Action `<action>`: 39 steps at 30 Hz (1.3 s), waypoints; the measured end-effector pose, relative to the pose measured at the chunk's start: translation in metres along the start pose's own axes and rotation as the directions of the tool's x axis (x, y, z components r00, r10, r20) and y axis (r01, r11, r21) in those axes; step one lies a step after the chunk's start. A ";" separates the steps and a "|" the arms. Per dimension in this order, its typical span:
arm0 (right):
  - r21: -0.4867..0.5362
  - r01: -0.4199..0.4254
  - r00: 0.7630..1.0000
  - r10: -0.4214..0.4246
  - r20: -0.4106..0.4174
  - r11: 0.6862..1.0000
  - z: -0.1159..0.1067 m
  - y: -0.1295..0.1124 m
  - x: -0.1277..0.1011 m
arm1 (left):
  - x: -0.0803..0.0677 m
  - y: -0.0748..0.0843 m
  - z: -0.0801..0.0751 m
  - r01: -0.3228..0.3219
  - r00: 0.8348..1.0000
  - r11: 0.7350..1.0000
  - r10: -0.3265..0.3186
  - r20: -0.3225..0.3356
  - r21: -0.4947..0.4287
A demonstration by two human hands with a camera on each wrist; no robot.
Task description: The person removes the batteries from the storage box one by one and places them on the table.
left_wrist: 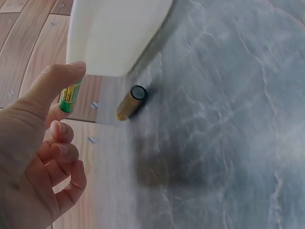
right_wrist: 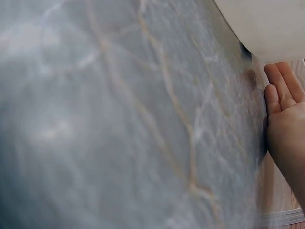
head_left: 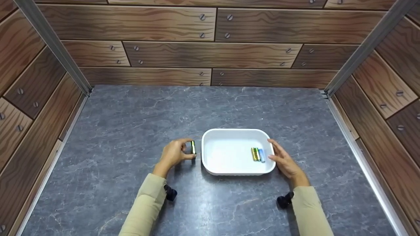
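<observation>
My left hand [head_left: 173, 153] pinches a green-and-yellow battery [left_wrist: 70, 97] between thumb and index finger, just left of a white plastic tray [head_left: 226, 150]. In the left wrist view the other fingers curl loosely. Below that hand, a gold battery [left_wrist: 129, 104] with a dark end is on the grey surface, close to the tray. My right hand [head_left: 284, 160] holds the tray's right rim, thumb and index fingertips over the edge. Its other fingers [right_wrist: 286, 83] extend along the outside. Inside the tray, near the right wall, a gold battery [head_left: 254, 154], a green-and-gold one and a blue one [head_left: 262, 155] lie side by side.
The tray stands on a grey marbled tabletop [head_left: 131, 121]. Wood-patterned panels [head_left: 210, 54] wall in the back and both sides, with metal posts at the corners. A small black wrist camera [head_left: 170, 192] sits under each sleeve cuff.
</observation>
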State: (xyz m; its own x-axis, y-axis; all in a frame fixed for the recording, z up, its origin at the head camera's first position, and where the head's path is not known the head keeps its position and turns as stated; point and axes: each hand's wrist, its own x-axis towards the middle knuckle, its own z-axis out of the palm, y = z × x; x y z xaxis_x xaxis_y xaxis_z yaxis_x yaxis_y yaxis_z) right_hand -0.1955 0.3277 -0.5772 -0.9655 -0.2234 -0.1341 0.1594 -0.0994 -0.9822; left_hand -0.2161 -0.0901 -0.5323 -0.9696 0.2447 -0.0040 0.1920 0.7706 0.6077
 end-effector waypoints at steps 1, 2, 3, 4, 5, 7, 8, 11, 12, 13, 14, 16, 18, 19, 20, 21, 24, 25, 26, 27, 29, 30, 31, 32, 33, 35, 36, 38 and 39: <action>-0.001 0.000 1.000 0.000 -0.002 1.000 0.000 0.000 0.000 | 0.000 -0.002 0.001 0.001 1.000 1.000 -0.001 0.007 0.002; -0.002 0.001 1.000 -0.001 -0.001 1.000 0.000 0.000 0.000 | 0.000 -0.004 0.001 0.002 1.000 1.000 -0.002 0.013 0.005; -0.003 0.000 1.000 0.000 -0.003 1.000 0.000 0.000 0.000 | 0.001 -0.005 0.002 0.002 1.000 1.000 -0.002 0.017 0.012; -0.005 -0.001 1.000 0.001 -0.002 1.000 0.000 0.000 0.000 | 0.001 -0.007 0.003 -0.001 1.000 1.000 0.001 0.020 0.021; -0.007 -0.003 1.000 0.003 -0.005 1.000 0.000 0.000 0.000 | 0.001 -0.009 0.004 -0.004 1.000 1.000 0.004 0.021 0.030; -0.010 -0.003 1.000 0.003 -0.006 1.000 0.000 0.000 0.000 | 0.002 -0.013 0.006 -0.004 1.000 0.999 0.004 0.020 0.044; -0.011 -0.003 1.000 0.003 -0.007 1.000 0.000 0.000 0.000 | 0.002 -0.014 0.007 -0.003 1.000 0.999 0.002 0.020 0.050; -0.010 -0.003 1.000 0.003 -0.007 1.000 0.000 -0.001 0.000 | 0.002 -0.018 0.009 0.004 1.000 0.998 -0.005 0.022 0.059; -0.009 -0.004 1.000 0.004 -0.009 1.000 0.000 -0.001 0.000 | 0.002 -0.020 0.010 0.007 1.000 0.998 -0.009 0.022 0.061; -0.007 -0.005 1.000 0.005 -0.012 1.000 0.000 -0.001 0.000 | 0.002 -0.021 0.010 0.013 1.000 0.998 -0.014 0.026 0.063; -0.007 -0.005 1.000 0.005 -0.008 1.000 0.000 -0.001 0.000 | 0.002 -0.021 0.011 0.017 0.999 0.998 -0.019 0.028 0.064; -0.006 -0.007 1.000 0.007 -0.009 1.000 0.000 -0.001 0.000 | 0.002 -0.023 0.012 0.025 0.999 0.997 -0.027 0.031 0.067; -0.009 -0.007 1.000 0.007 -0.009 1.000 0.000 -0.001 0.000 | 0.002 -0.024 0.012 0.031 0.999 0.997 -0.033 0.034 0.073; -0.013 -0.006 1.000 0.006 -0.007 1.000 0.000 -0.001 0.000 | 0.003 -0.024 0.012 0.035 0.999 0.997 -0.038 0.039 0.073; -0.015 -0.006 1.000 0.006 -0.003 1.000 0.000 -0.001 0.000 | 0.003 -0.025 0.012 0.037 0.998 0.996 -0.040 0.039 0.075; -0.018 -0.006 1.000 0.006 -0.004 1.000 0.000 -0.001 0.000 | 0.003 -0.025 0.013 0.038 0.998 0.996 -0.041 0.041 0.080; -0.024 -0.008 1.000 0.009 0.002 1.000 0.000 -0.001 0.000 | 0.004 -0.025 0.013 0.041 0.998 0.996 -0.045 0.050 0.082; -0.026 -0.009 1.000 0.009 0.003 1.000 0.000 -0.001 0.000 | 0.004 -0.025 0.012 0.041 0.998 0.996 -0.045 0.051 0.081; -0.025 -0.011 1.000 0.011 0.002 1.000 0.000 -0.002 0.000 | 0.004 -0.025 0.012 0.041 0.998 0.996 -0.045 0.051 0.081; -0.027 -0.011 1.000 0.012 0.001 1.000 0.000 -0.002 0.000 | 0.004 -0.025 0.012 0.041 0.998 0.996 -0.045 0.053 0.078; -0.024 -0.011 1.000 0.011 0.000 1.000 0.000 -0.002 -0.001 | 0.004 -0.025 0.013 0.038 0.998 0.996 -0.042 0.053 0.076; -0.021 -0.012 1.000 0.012 -0.003 1.000 0.000 -0.002 -0.001 | 0.004 -0.026 0.013 0.037 0.998 0.996 -0.041 0.054 0.075; -0.019 -0.011 1.000 0.011 -0.004 1.000 0.001 -0.002 -0.001 | 0.003 -0.026 0.013 0.035 0.998 0.997 -0.039 0.055 0.074; -0.016 -0.010 1.000 0.010 -0.003 1.000 0.001 -0.002 -0.001 | 0.003 -0.026 0.013 0.033 0.998 0.997 -0.037 0.055 0.074; -0.015 -0.007 1.000 0.007 -0.001 1.000 0.001 -0.001 -0.001 | 0.003 -0.026 0.013 0.031 0.998 0.997 -0.035 0.055 0.075; -0.010 -0.006 1.000 0.005 -0.008 1.000 0.001 -0.001 -0.001 | 0.002 -0.025 0.012 0.032 0.998 0.997 -0.036 0.057 0.071; -0.009 -0.004 1.000 0.004 -0.010 1.000 0.001 -0.001 -0.001 | 0.002 -0.024 0.011 0.035 0.997 0.997 -0.039 0.060 0.069; -0.007 -0.001 1.000 0.001 -0.010 1.000 0.001 -0.001 -0.001 | 0.001 -0.022 0.009 0.041 0.997 0.997 -0.045 0.062 0.065; -0.005 -0.002 1.000 0.002 -0.010 1.000 0.001 -0.001 0.000 | 0.001 -0.020 0.007 0.043 0.997 0.997 -0.047 0.063 0.058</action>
State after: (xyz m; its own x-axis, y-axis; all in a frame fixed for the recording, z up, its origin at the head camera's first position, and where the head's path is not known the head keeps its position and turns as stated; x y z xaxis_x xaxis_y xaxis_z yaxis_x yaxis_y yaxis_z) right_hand -0.1948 0.3267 -0.5764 -0.9673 -0.2136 -0.1370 0.1599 -0.0937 -0.9827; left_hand -0.2198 -0.1009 -0.5504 -0.9659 0.2452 -0.0827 0.1586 0.8135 0.5595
